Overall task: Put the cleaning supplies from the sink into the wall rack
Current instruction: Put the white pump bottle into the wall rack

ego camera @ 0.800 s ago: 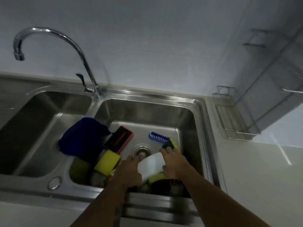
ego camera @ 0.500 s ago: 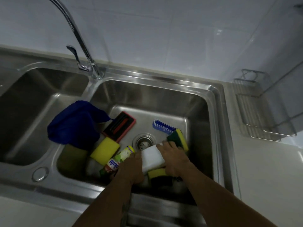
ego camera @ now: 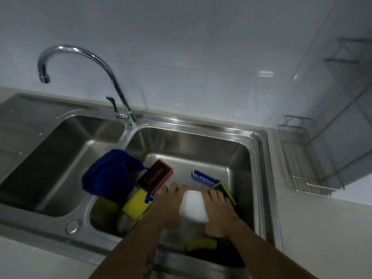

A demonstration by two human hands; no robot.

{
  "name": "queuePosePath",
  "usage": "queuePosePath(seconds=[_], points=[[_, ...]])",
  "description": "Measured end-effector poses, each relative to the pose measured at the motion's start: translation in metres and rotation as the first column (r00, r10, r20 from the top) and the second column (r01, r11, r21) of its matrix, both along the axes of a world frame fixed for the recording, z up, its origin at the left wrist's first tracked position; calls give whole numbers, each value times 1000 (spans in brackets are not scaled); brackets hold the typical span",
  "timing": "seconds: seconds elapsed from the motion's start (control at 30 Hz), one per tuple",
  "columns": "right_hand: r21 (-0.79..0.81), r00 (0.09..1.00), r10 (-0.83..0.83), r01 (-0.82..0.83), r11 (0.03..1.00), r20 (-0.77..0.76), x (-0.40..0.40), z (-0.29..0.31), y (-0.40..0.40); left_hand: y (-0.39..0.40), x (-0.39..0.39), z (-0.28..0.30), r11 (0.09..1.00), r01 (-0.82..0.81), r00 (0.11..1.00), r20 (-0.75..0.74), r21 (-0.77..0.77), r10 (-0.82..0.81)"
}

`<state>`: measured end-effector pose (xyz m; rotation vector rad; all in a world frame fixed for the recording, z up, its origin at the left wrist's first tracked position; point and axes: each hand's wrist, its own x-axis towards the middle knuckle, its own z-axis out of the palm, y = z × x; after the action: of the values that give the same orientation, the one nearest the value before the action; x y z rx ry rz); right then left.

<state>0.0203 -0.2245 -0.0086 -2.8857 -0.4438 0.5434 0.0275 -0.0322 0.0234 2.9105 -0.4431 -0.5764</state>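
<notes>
Both hands meet over the sink's (ego camera: 259,158) near edge: left hand (ego camera: 168,208) and right hand (ego camera: 218,212) grip a white sponge block (ego camera: 193,206) between them. Blue brush (ego camera: 203,177) lies just beyond; the wall rack (ego camera: 310,174) hangs by the sink's right edge.

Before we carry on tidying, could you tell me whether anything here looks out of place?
Yes: the dark blue cloth is draped over the divider between the two steel basins, partly hanging into the left one, while the other supplies lie jumbled in the right basin.
</notes>
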Motion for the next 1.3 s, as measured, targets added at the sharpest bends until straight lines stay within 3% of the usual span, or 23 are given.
queuePosePath(seconds=[0.2,0.3,0.37,0.43,0.47,0.5,0.53,0.57,0.63,0.7,0.8,0.87,1.0,1.13,1.3], points=[[210,979,-179,155,965,102,3,67,1,5,25,75,985,171,937,308,-1,-163],[288,912,-359,296,911,198,5,99,0,3,23,110,943,278,775,623,-180,-110],[354,856,-468,376,856,222,6,118,-2,0,18,122,894,323,682,731,-311,8],[442,806,-548,418,794,222,4,134,-3,-5,14,132,813,209,747,626,-543,225],[487,783,-576,418,767,235,3,140,-3,-9,13,141,715,78,818,454,-695,352],[517,765,-594,415,749,246,2,148,-1,-13,13,152,575,-100,885,192,-812,425],[537,748,-605,404,741,273,1,154,1,-16,16,163,449,-279,913,-89,-849,398],[538,732,-611,398,743,303,-1,162,4,-19,23,170,385,-381,915,-282,-841,290],[542,703,-617,383,748,354,-5,175,12,-24,34,181,350,-401,913,-398,-846,84],[593,692,-634,363,719,345,-10,183,20,-25,40,190,327,-382,918,-397,-864,21],[620,747,-605,344,705,274,-17,197,18,-23,43,201,292,-339,938,-345,-895,30],[616,772,-569,309,724,282,-20,213,9,-19,48,206,316,-271,959,-285,-909,2],[669,689,-556,138,731,465,-26,262,-1,-22,57,220,429,-81,990,-123,-900,-71],[524,678,-462,131,842,572,-17,301,-5,-44,57,239,504,56,995,3,-862,-104],[455,683,-450,189,870,576,-11,326,-30,-80,61,263,494,112,986,36,-862,-161]])
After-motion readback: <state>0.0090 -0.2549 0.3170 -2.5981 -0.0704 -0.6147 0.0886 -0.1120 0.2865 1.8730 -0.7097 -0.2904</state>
